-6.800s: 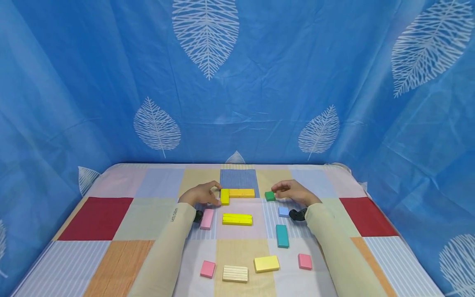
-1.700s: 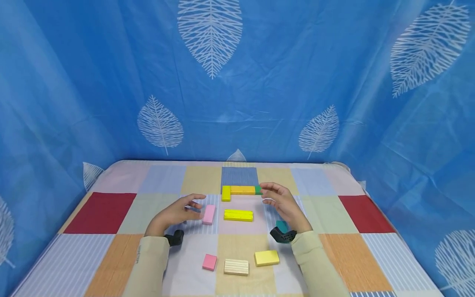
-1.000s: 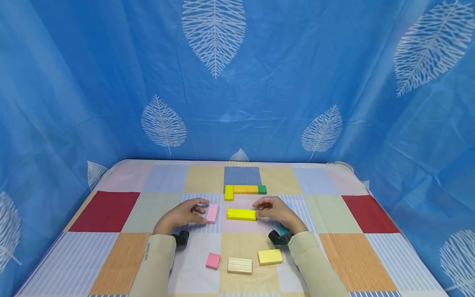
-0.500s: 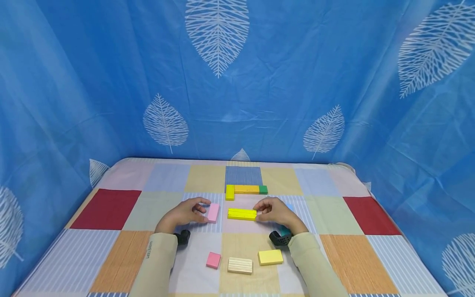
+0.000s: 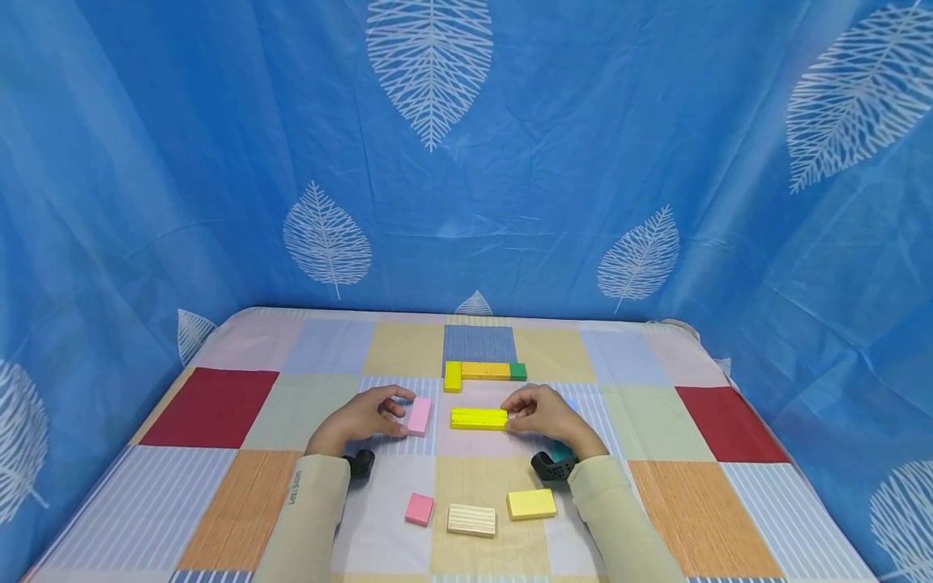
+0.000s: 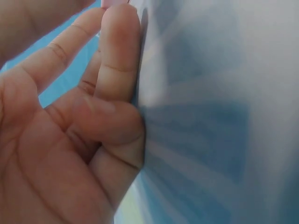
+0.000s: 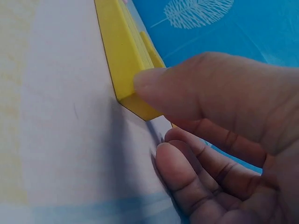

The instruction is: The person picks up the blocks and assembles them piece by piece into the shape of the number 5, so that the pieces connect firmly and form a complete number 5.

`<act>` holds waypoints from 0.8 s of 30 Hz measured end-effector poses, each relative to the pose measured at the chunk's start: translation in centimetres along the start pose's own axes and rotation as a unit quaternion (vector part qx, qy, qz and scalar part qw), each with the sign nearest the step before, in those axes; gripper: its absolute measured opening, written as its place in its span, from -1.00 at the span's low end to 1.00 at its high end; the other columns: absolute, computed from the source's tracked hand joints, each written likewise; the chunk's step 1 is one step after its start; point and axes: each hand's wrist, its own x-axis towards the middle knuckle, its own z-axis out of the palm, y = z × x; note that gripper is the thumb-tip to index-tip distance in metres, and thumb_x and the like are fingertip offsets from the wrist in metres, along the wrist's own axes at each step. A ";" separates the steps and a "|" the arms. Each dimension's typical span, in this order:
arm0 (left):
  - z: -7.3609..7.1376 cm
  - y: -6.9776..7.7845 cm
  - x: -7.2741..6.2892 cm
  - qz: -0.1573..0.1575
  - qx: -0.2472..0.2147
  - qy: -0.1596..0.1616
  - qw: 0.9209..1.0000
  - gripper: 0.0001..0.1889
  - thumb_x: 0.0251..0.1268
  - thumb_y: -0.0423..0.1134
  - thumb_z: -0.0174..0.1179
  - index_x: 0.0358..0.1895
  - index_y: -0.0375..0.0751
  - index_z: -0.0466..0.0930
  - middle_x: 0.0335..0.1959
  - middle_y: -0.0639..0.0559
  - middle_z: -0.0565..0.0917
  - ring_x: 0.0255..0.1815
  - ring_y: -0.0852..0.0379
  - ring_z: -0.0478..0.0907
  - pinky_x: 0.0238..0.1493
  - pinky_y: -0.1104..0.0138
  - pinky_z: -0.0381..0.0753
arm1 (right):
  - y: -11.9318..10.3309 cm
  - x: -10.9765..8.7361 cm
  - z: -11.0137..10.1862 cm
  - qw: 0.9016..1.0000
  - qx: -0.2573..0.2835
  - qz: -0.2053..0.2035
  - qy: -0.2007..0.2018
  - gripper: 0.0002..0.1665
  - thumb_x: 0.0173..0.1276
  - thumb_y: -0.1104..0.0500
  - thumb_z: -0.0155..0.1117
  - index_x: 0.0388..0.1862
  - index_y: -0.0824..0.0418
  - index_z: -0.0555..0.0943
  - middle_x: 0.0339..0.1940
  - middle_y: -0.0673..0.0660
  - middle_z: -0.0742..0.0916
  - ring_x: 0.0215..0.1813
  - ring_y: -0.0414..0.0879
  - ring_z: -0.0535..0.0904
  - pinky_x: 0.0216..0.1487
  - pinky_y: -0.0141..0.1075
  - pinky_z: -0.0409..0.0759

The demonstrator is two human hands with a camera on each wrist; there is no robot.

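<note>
In the head view my left hand [image 5: 368,417] is at a pink block [image 5: 419,417], its index finger and thumb pinching the two ends. Only a corner of that pink block [image 6: 113,3] shows at the top of the left wrist view. My right hand [image 5: 547,417] pinches the right end of a bright yellow, grooved block [image 5: 477,419]. In the right wrist view the thumb [image 7: 159,88] presses this yellow block's [image 7: 124,60] near side; the other fingers curl beneath. Beyond them, a yellow block [image 5: 453,377], an orange block [image 5: 485,371] and a green block [image 5: 517,372] join in an L.
Toward the front lie a pink square block [image 5: 419,509], a ridged wooden block [image 5: 471,520] and a pale yellow block [image 5: 531,504]. The right hand partly hides a teal block [image 5: 563,452] and a blue one. A blue curtain [image 5: 466,202] hangs behind the patchwork-covered table [image 5: 328,413].
The green block has been moved left against the orange one and let go. The right hand has come back to the bright yellow block and shifts it slightly right; the left hand has moved to the pink block.
</note>
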 end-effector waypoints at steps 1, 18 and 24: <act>0.0 0.1 0.0 -0.003 0.003 0.001 1.000 -0.43 0.26 -0.45 0.54 0.35 -0.21 0.66 -0.08 -0.06 0.68 -0.07 -0.03 0.55 0.12 0.12 0.69 | 0.0 0.0 0.0 1.000 -0.002 -0.001 0.000 -0.71 0.27 0.39 0.59 -0.04 0.43 0.78 -0.20 0.11 0.78 -0.25 -0.13 0.58 -0.12 -0.31 0.62; 1.2 1.4 0.3 0.013 0.044 0.010 0.999 -0.43 0.26 -0.38 0.55 0.35 -0.16 0.66 -0.18 -0.01 0.64 -0.15 0.01 0.51 -0.01 0.18 0.61 | 0.3 -0.5 -1.3 1.000 -0.013 0.019 0.010 -0.70 0.30 0.39 0.56 0.00 0.42 0.78 -0.21 0.11 0.74 -0.20 -0.09 0.57 -0.09 -0.24 0.62; 1.5 1.7 0.5 0.002 0.052 0.010 0.999 -0.42 0.29 -0.35 0.55 0.38 -0.13 0.65 -0.17 -0.01 0.65 -0.13 0.00 0.53 0.02 0.15 0.63 | 0.5 -0.5 -1.5 1.000 0.001 0.022 -0.001 -0.70 0.33 0.38 0.55 0.02 0.44 0.77 -0.22 0.10 0.75 -0.20 -0.09 0.59 -0.08 -0.24 0.62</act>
